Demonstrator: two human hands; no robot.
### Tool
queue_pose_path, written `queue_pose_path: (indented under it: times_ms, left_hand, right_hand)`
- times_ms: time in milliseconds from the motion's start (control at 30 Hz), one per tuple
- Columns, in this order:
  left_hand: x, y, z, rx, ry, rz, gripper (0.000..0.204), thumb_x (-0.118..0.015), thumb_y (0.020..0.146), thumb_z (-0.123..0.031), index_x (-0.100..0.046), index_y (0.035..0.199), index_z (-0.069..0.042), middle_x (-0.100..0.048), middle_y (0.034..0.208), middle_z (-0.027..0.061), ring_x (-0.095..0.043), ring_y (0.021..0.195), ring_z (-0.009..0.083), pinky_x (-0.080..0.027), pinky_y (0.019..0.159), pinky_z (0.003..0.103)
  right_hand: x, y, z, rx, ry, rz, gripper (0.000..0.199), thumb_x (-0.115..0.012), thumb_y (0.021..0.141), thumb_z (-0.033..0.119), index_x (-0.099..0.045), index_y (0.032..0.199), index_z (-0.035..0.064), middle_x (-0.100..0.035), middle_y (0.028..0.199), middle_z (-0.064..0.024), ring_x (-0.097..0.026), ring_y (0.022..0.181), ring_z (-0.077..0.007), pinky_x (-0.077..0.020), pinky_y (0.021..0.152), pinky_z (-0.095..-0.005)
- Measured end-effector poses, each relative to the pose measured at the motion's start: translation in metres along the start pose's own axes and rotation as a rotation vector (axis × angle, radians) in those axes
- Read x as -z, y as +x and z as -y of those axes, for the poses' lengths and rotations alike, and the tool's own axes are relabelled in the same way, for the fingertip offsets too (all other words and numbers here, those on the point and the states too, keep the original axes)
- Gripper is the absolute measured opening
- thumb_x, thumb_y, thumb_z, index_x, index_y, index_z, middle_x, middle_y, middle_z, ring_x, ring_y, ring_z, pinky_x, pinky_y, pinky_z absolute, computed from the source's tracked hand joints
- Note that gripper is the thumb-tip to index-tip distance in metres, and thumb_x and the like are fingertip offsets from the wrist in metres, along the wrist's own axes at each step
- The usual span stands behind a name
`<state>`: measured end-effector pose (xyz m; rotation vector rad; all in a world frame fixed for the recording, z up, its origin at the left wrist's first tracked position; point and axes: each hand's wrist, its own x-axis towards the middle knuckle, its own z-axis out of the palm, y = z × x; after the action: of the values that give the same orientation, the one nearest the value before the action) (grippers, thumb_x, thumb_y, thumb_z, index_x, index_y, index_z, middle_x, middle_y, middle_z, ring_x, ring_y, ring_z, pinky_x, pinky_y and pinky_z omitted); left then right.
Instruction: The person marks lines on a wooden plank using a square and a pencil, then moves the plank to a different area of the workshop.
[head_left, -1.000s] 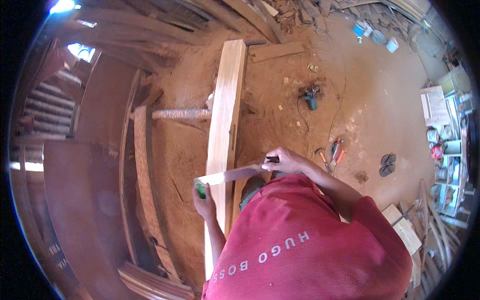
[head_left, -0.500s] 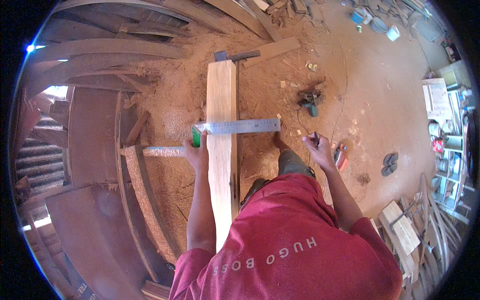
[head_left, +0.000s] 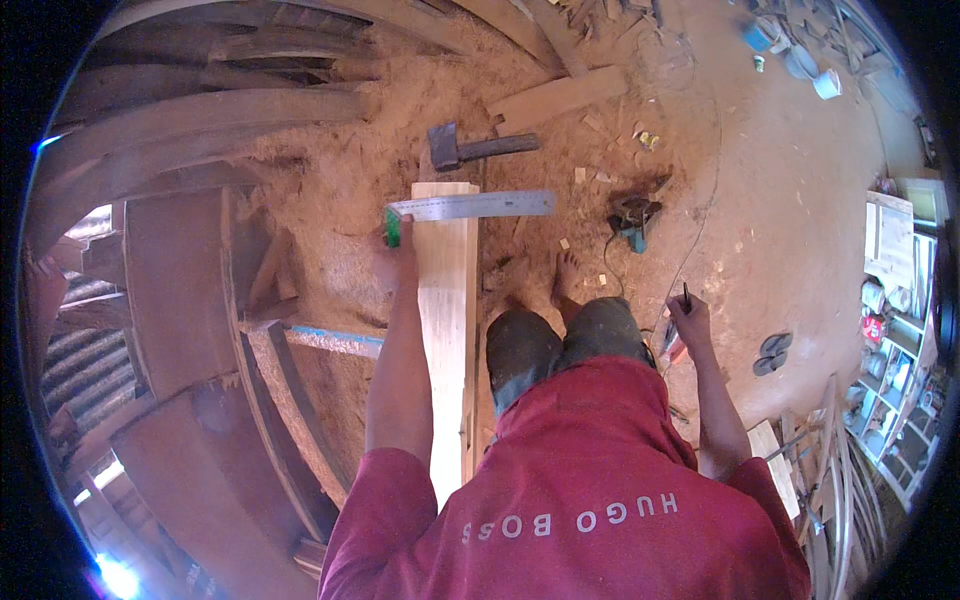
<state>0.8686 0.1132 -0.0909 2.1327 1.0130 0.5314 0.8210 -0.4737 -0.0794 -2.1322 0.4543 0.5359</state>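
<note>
Try square [head_left: 470, 205] slid since half second ago to far end of plank [head_left: 447, 310]. Left hand [head_left: 395, 262] grips its green stock at plank's left edge. Right hand [head_left: 690, 320], well right of plank, pinches pencil [head_left: 687, 297]. Risk: loose stock, blade skews, crooked line.

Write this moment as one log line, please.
left hand: holds square across plank | right hand: holds pencil | hammer on floor

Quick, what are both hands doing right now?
Left hand: closed, holding the square on the plank.
Right hand: closed, holding a pencil.
</note>
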Motion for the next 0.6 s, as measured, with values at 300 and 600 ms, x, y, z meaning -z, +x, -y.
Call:
queue_pose_path:
  times_ms: [300,600]
  left_hand:
    - [-0.013,-0.027,-0.054,-0.035,0.435,-0.058,0.06,-0.066,0.088,-0.062,-0.066,0.122,-0.012,-0.071,0.105,0.0212,-0.069,0.092,0.0453,-0.053,0.076,0.058]
    - [-0.003,-0.032,-0.048,0.057,0.411,0.124,0.061,-0.062,0.091,-0.062,-0.063,0.126,-0.011,-0.07,0.111,0.0219,-0.068,0.095,0.0464,-0.052,0.078,0.058]
  right_hand:
    - [-0.028,0.008,-0.008,0.018,-0.088,-0.056,0.03,-0.075,0.092,0.03,-0.072,0.093,0.0003,-0.07,0.074,-0.0082,-0.063,0.063,-0.0131,-0.0498,0.061,-0.0335]
    - [-0.039,0.029,0.022,0.031,0.05,0.026,0.03,-0.072,0.095,0.029,-0.069,0.096,-0.0013,-0.067,0.073,-0.0047,-0.063,0.065,-0.0122,-0.05,0.061,-0.0299]
